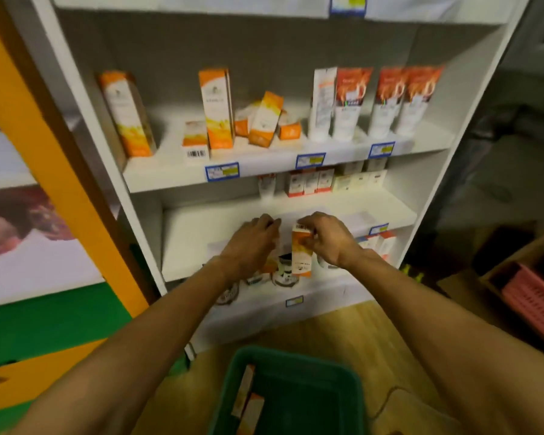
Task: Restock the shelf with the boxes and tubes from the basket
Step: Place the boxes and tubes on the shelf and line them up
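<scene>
The right hand (pixel 325 238) is pinching an orange box (pixel 301 252) upright by the shelf (pixel 201 233); at nine o'clock, the left hand (pixel 252 243) is maybe holding nothing, fingers curled.

We reach both bare forearms forward and upward, wrists nearly level and close together. Our right hand (pixel 324 238) curls its fingers and thumb around something it grips near the top, knuckles facing us. Our left hand (pixel 252 243) sits just beside it, back toward us, fingers bent forward and partly hidden.
</scene>
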